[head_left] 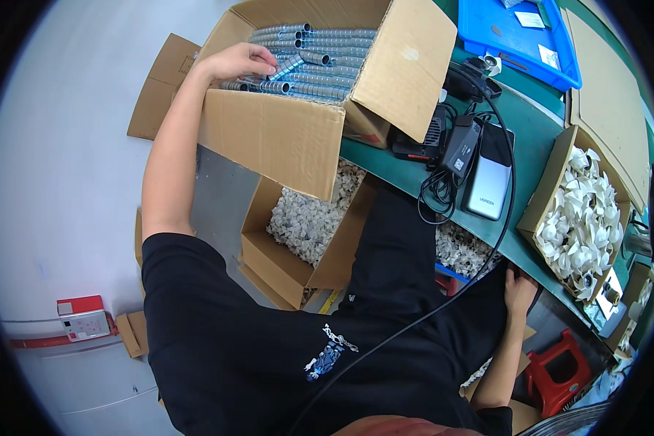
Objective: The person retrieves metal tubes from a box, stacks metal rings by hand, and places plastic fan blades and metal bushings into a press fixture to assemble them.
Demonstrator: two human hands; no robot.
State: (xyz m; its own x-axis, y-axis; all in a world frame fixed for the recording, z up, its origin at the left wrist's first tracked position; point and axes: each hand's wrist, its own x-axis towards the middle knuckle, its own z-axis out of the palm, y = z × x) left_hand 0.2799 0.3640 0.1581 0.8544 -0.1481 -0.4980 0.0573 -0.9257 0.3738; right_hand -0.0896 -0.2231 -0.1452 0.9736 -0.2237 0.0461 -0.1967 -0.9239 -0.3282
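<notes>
Cable (512, 182) crosses our shirt (254, 341); left hand (232, 63) pinches one tube (289, 65), fingers (262, 55) nearly closed — best lifted clear of other tubes (349, 52) — right hand's (519, 292) grip, we can't tell.

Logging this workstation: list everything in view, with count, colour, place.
Tube carton: one, brown, upper centre
Metal tubes: many, silver, inside it
Parts carton: one, brown, below
Small plastic parts: many, whitish, inside that
Finned-parts carton: one, brown, right
Finned plastic parts: many, white, inside that
Tray: one, blue, upper right
Cardboard panel: one, brown, upper right
Power bank: one, silver-black, on tabletop
Tabletop: one, green, right
Power adapter: one, black, beside power bank
Cables: several, black, around adapter
Stool: one, red, lower right
Rectangular unit: one, red-white, lower left
Shirt: one, black, lower centre
Left hand: one, bare, holding tilted tube
Right hand: one, bare, by tabletop edge
</notes>
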